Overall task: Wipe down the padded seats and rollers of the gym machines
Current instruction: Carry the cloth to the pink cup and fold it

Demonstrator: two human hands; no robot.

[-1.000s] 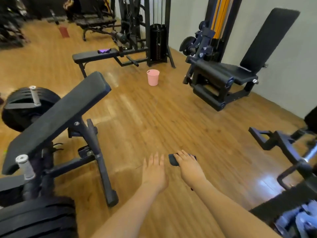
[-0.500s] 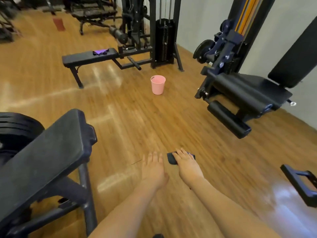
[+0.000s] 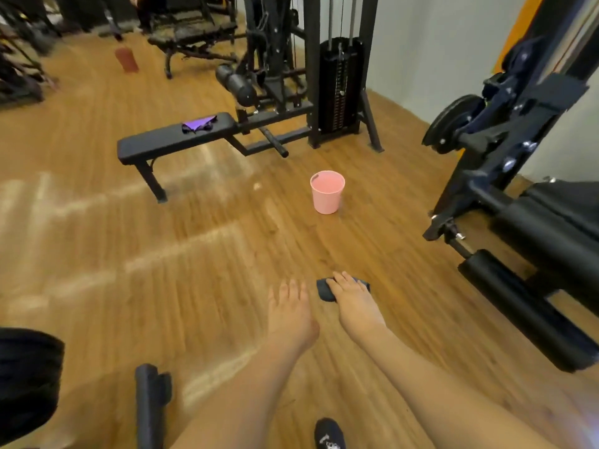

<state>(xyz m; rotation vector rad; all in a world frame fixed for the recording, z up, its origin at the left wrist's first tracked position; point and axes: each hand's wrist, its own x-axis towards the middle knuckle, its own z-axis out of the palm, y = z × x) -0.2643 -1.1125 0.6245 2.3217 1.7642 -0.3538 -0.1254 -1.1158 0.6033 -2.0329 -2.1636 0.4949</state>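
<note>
Wood floor (image 3: 201,254) fills most of the view, shiny and brown. On the right stands a big black gym machine (image 3: 518,131) with a padded seat (image 3: 570,202) and a long black roller (image 3: 525,309) low down by the floor. Farther back is a tall weight stack machine (image 3: 338,85), and it has a small round roller (image 3: 236,84) on its left side. A flat black bench (image 3: 175,142) sticks out from it, with a purple cloth (image 3: 197,124) lying on top near the far end. A pink bucket (image 3: 326,192) sits on the floor between the bench and the big machine, apart from both.

Both arms reach forward. The left hand (image 3: 290,314) is flat with straight fingers and holds nothing. The right hand (image 3: 353,303) is curled over a dark cloth (image 3: 325,290) and grips it; the cloth pokes out on the left of the fingers. It is a bit blurry, so the cloth may be folded or bunched, hard to say. A black shoe (image 3: 329,434) shows at the bottom edge.
</note>
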